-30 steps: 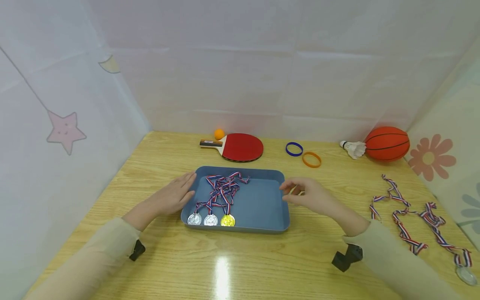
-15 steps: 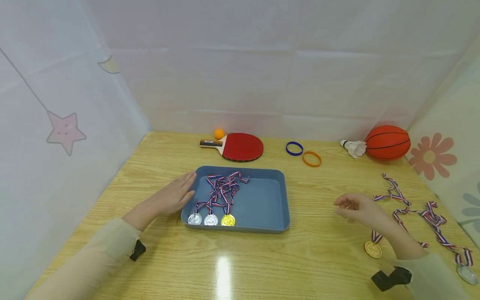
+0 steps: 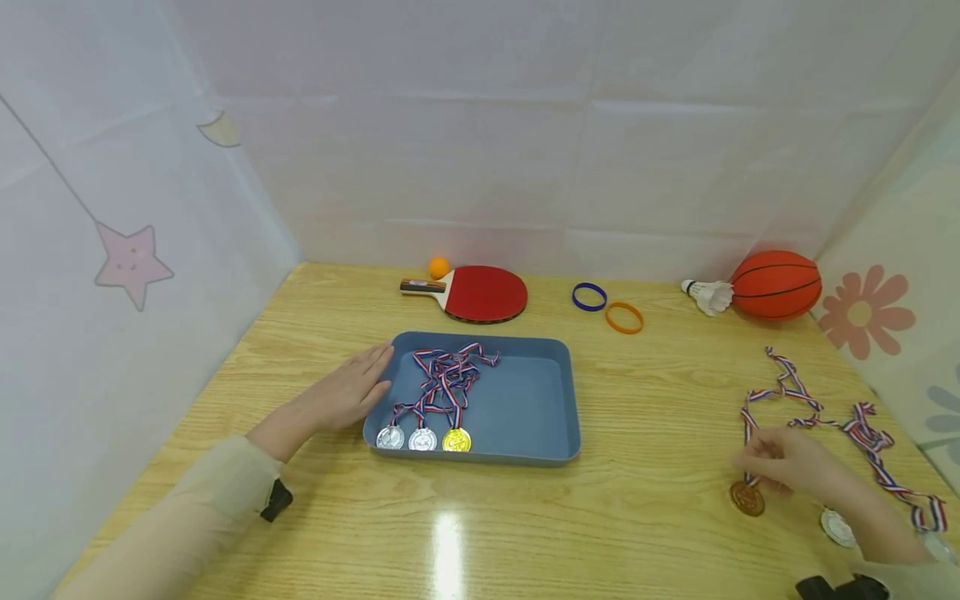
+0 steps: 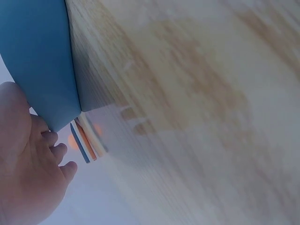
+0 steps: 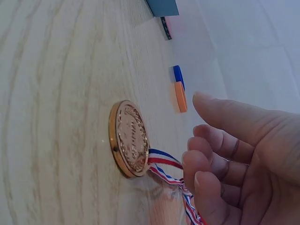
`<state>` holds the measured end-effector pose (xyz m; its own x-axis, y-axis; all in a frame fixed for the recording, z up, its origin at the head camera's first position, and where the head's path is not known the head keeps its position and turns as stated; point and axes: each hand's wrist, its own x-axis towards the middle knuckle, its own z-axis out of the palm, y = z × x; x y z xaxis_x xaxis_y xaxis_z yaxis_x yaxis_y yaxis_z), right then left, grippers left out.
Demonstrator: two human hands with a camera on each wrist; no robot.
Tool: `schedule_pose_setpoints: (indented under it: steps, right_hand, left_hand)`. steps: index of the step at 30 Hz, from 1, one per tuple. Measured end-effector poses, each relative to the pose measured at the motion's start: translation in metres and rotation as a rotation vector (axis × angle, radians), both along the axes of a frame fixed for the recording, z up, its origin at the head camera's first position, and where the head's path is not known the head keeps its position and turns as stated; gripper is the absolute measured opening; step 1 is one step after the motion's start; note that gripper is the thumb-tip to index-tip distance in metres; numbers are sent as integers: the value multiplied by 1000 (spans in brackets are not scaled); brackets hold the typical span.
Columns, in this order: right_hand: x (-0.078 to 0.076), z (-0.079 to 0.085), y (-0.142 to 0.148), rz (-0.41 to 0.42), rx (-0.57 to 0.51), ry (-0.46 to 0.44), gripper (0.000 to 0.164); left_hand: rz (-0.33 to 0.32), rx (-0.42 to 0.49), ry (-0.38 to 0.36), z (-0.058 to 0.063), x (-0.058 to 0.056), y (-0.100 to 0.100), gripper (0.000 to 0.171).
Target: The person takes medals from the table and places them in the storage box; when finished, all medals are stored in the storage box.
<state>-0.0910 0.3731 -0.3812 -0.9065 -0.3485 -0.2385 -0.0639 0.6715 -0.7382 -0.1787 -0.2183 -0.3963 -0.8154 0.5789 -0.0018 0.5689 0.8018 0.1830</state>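
My left hand [image 3: 348, 390] rests with straight fingers against the left wall of a blue-grey tray [image 3: 525, 460]; the left wrist view shows its fingers touching the tray wall [image 4: 42, 56]. Inside lie two silver medals [image 3: 422, 439] and a gold medal [image 3: 457, 440], their striped ribbons tangled behind them. At the right, my right hand [image 3: 795, 462] hovers over the ribbon of a bronze-coloured medal [image 3: 747, 498]. Seen from the right wrist, the thumb and loosely bent fingers stand apart, just beside the medal [image 5: 130, 138] and its ribbon [image 5: 166, 169]. Nothing is between them.
Another silver medal [image 3: 837, 527] lies under the right forearm, with a further ribboned medal [image 3: 937, 547] partly hidden at the right edge. Along the back are a table tennis bat [image 3: 486, 295], orange ball [image 3: 439, 267], blue wristband [image 3: 589, 297], orange wristband [image 3: 625, 317], shuttlecock [image 3: 707, 297] and small basketball [image 3: 776, 286].
My right hand has moved from the tray's right edge, rightward and toward me, to the bronze-coloured medal. The left hand and the tray have stayed in place.
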Motion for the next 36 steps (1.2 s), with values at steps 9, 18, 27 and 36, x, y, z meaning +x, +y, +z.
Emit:
schedule_pose_setpoints:
  steps: [9, 18, 27, 36]
  right_hand:
    - [5, -2, 8, -2, 136, -44, 37]
    - [0, -16, 5, -7, 240, 27, 40]
    - [-6, -17, 0, -50, 276, 24, 23]
    - [-7, -15, -4, -4, 199, 39, 15]
  left_hand:
    - [0, -1, 5, -3, -1, -1, 55]
    - [2, -7, 1, -2, -1, 0, 56]
    - [3, -5, -3, 1, 0, 0, 56]
    - [1, -1, 2, 1, 0, 1, 55]
